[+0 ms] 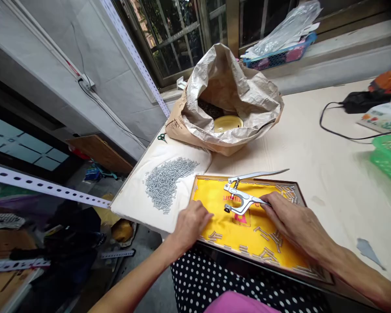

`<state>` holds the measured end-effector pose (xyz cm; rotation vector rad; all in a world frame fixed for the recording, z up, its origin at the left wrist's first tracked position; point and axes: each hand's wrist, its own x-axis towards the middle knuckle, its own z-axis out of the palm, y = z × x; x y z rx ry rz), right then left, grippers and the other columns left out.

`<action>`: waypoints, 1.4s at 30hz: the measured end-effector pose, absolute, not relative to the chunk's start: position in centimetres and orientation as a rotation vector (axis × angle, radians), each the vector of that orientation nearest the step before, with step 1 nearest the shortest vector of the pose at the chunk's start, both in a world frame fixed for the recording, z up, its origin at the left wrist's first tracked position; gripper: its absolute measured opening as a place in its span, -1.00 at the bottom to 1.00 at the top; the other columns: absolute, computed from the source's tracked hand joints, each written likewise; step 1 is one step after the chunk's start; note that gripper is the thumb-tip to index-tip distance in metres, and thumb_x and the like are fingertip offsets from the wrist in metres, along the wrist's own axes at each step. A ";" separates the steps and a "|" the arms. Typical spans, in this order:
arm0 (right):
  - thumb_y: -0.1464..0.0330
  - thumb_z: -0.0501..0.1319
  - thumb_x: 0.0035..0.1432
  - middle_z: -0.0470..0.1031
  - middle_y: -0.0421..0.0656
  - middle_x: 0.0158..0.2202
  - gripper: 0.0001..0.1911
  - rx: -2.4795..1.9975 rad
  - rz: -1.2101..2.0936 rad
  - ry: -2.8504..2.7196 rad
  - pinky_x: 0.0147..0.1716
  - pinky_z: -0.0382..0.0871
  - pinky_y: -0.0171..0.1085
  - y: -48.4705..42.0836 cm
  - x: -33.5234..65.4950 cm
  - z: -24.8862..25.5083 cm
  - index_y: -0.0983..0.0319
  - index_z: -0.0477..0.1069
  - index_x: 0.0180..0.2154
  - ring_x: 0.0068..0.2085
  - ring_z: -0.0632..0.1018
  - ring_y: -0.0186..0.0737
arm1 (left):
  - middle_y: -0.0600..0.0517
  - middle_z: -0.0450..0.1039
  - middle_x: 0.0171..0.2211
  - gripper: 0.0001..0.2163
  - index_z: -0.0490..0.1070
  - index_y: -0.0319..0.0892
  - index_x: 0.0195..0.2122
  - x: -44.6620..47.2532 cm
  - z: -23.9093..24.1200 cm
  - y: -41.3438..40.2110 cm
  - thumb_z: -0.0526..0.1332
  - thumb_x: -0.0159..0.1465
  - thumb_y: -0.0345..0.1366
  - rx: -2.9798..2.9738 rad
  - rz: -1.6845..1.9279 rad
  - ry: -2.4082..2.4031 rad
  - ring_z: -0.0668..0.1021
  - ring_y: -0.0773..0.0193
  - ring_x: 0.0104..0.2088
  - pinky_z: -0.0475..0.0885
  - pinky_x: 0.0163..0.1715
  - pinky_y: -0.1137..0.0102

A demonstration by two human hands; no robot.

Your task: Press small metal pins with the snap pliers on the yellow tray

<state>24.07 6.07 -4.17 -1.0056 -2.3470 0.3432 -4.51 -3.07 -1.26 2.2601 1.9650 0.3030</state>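
At the near edge of the table, the left hand [190,224] rests on the left rim of the yellow tray [211,202] with fingers curled down; I cannot tell if they pinch anything. The right hand [293,221] is spread, its fingertips only touching the lower handle of the pliers [244,200], which lie in the tray's middle. I think wrapping both handles is steadier. Farther, by the left edge, lies a pile of pins [167,180].

- The left hand [190,224] and the right hand [293,219] are bare, as are both forearms right to the picture's edge.
- A black garment [215,282] with small white polka dots covers the lap.
- Pink fabric [237,304] shows at the bottom edge.
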 end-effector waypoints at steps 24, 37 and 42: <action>0.55 -0.02 0.32 0.44 -0.15 -0.32 -0.80 -0.848 -0.026 -2.635 -0.33 0.16 -0.22 4.6 20.6 -5.5 0.20 0.31 -0.24 -0.34 0.41 -0.21 | 0.00 0.59 -0.39 -0.76 0.56 -0.17 -0.34 -7.1 0.3 0.5 0.24 0.18 -0.10 1.443 0.803 2.041 0.55 0.22 -0.40 0.44 -0.39 0.39; 0.50 -0.05 0.37 0.45 -0.14 -0.34 -0.77 -0.809 -0.099 -2.650 -0.30 0.12 -0.18 4.4 20.5 -5.2 0.22 0.36 -0.19 -0.33 0.41 -0.18 | -0.02 0.58 -0.42 -0.70 0.57 -0.21 -0.43 -1.7 -3.5 -2.1 0.27 0.13 -0.05 1.255 0.785 1.978 0.57 0.26 -0.45 0.43 -0.48 0.44; 0.52 -0.05 0.37 0.44 -0.14 -0.33 -0.77 -0.825 -0.078 -2.648 -0.32 0.07 -0.18 4.6 20.4 -5.3 0.23 0.35 -0.20 -0.35 0.39 -0.19 | 0.06 0.48 -0.60 -0.75 0.50 -0.20 -0.42 -1.4 -3.3 -2.2 0.21 0.21 -0.11 1.237 0.685 1.959 0.50 0.30 -0.60 0.40 -0.56 0.44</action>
